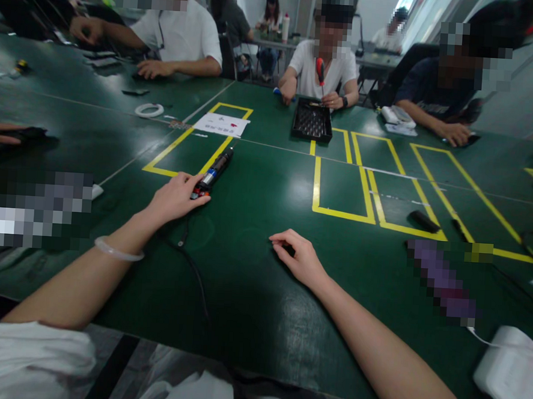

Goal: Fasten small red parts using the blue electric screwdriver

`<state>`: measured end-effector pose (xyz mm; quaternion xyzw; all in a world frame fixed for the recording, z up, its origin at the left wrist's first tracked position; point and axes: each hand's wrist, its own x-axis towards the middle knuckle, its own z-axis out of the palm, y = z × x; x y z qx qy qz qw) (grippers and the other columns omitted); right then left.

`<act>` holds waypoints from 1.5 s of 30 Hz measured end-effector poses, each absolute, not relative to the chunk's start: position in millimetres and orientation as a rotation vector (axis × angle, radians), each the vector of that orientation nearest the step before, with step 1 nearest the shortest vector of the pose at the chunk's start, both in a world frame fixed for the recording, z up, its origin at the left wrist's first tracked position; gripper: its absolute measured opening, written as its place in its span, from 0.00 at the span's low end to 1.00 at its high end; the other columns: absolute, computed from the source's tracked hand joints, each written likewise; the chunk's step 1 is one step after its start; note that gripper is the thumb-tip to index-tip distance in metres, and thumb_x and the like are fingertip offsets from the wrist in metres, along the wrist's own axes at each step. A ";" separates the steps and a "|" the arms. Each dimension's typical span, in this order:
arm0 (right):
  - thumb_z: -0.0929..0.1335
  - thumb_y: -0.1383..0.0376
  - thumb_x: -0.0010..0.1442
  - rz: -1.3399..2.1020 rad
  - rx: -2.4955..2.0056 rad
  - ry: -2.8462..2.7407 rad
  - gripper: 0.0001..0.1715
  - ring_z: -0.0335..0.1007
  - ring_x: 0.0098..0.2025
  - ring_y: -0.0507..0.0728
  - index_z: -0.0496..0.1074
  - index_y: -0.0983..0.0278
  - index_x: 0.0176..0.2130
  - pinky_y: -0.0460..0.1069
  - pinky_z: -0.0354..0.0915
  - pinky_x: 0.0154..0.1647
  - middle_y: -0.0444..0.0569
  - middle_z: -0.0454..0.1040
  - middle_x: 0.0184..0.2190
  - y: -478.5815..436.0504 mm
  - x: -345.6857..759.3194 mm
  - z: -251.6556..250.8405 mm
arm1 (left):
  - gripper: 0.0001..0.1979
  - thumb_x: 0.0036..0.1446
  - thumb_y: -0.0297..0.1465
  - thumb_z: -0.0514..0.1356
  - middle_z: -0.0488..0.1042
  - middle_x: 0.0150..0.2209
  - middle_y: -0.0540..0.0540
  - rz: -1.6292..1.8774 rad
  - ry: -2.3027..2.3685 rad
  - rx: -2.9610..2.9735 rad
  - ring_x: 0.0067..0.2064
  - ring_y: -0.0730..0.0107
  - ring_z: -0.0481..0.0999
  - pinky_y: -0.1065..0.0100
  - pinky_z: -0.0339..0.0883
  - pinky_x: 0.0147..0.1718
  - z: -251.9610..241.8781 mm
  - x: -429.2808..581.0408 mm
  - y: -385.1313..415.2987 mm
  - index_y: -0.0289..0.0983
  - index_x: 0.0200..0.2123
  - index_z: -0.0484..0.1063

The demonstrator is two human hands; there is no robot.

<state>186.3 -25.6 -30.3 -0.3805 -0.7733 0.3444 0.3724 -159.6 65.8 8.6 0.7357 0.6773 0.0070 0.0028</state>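
My left hand [176, 199] lies over the rear end of a corded electric screwdriver [214, 171]. Its fingers curl on the tool's far side and the thumb is on the near side. The tool has a black body with a silver and blue band, some red near the hand, and its tip points away from me. A black cord [196, 273] trails from below the left hand toward the table's front edge. My right hand [299, 259] rests on the green table [252, 283], empty, fingers loosely bent and the thumb apart from them.
Yellow tape outlines [344, 215] mark the table. Beyond them, a person's hands are at a black tray [312, 136] of small parts and a red-handled screwdriver [320, 70]. A paper sheet [221, 124], a white tape roll [149, 110] and a white power bank [513, 374] lie around.
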 end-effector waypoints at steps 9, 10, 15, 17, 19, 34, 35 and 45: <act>0.65 0.69 0.64 0.866 -0.979 -1.993 0.10 0.71 0.38 0.54 0.73 0.61 0.44 0.49 0.66 0.41 0.48 0.73 0.35 -25.5 187.1 -32.8 | 0.34 0.62 0.49 0.50 0.61 0.57 0.35 -0.051 2.252 2.171 0.53 0.51 0.66 0.54 0.65 0.48 17.2 -209.0 91.0 0.37 0.66 0.53; 0.65 0.69 0.64 0.864 -0.980 -1.995 0.10 0.71 0.38 0.54 0.73 0.61 0.44 0.49 0.66 0.41 0.48 0.73 0.35 -25.6 187.0 -32.7 | 0.34 0.62 0.49 0.50 0.61 0.57 0.35 -0.041 2.275 2.204 0.52 0.51 0.67 0.55 0.65 0.47 18.0 -205.8 88.9 0.36 0.65 0.53; 0.65 0.68 0.65 0.849 -0.978 -2.002 0.09 0.71 0.37 0.54 0.73 0.61 0.44 0.49 0.65 0.40 0.47 0.73 0.34 -25.3 186.8 -32.6 | 0.24 0.61 0.42 0.54 0.65 0.53 0.35 -0.002 2.365 2.380 0.47 0.52 0.70 0.60 0.67 0.40 19.8 -180.2 73.8 0.31 0.53 0.64; 0.65 0.69 0.64 0.850 -0.978 -2.001 0.09 0.71 0.37 0.54 0.73 0.61 0.43 0.49 0.65 0.40 0.47 0.73 0.34 -25.3 186.5 -32.1 | 0.20 0.61 0.41 0.53 0.67 0.51 0.35 -0.015 2.402 2.339 0.45 0.53 0.71 0.60 0.68 0.37 21.5 -173.4 71.0 0.32 0.48 0.67; 0.65 0.69 0.64 0.854 -0.984 -2.003 0.09 0.71 0.37 0.54 0.73 0.62 0.43 0.49 0.65 0.40 0.47 0.73 0.34 -25.5 186.2 -31.3 | 0.19 0.62 0.40 0.51 0.69 0.49 0.35 0.003 2.451 2.275 0.43 0.54 0.72 0.59 0.68 0.37 24.4 -169.2 70.7 0.32 0.46 0.68; 0.66 0.58 0.65 1.308 -0.915 -1.607 0.14 0.73 0.37 0.54 0.70 0.63 0.47 0.51 0.69 0.42 0.48 0.76 0.35 -21.3 186.4 -36.0 | 0.21 0.62 0.41 0.52 0.73 0.33 0.47 0.521 1.073 1.808 0.34 0.70 0.73 0.68 0.66 0.36 21.8 -32.9 15.9 0.36 0.54 0.66; 0.66 0.57 0.64 1.350 -0.889 -1.581 0.14 0.73 0.36 0.53 0.69 0.63 0.46 0.51 0.69 0.42 0.48 0.76 0.35 -21.3 185.9 -36.1 | 0.23 0.62 0.41 0.53 0.72 0.32 0.48 0.495 1.020 1.765 0.33 0.71 0.73 0.69 0.66 0.35 19.7 -25.5 11.3 0.36 0.56 0.64; 0.68 0.56 0.62 1.420 -0.825 -1.587 0.15 0.73 0.36 0.53 0.66 0.61 0.45 0.50 0.68 0.40 0.46 0.74 0.34 -20.9 183.0 -39.1 | 0.25 0.61 0.39 0.57 0.70 0.28 0.52 0.476 0.911 1.676 0.31 0.72 0.71 0.70 0.63 0.33 8.9 -11.7 1.7 0.35 0.57 0.60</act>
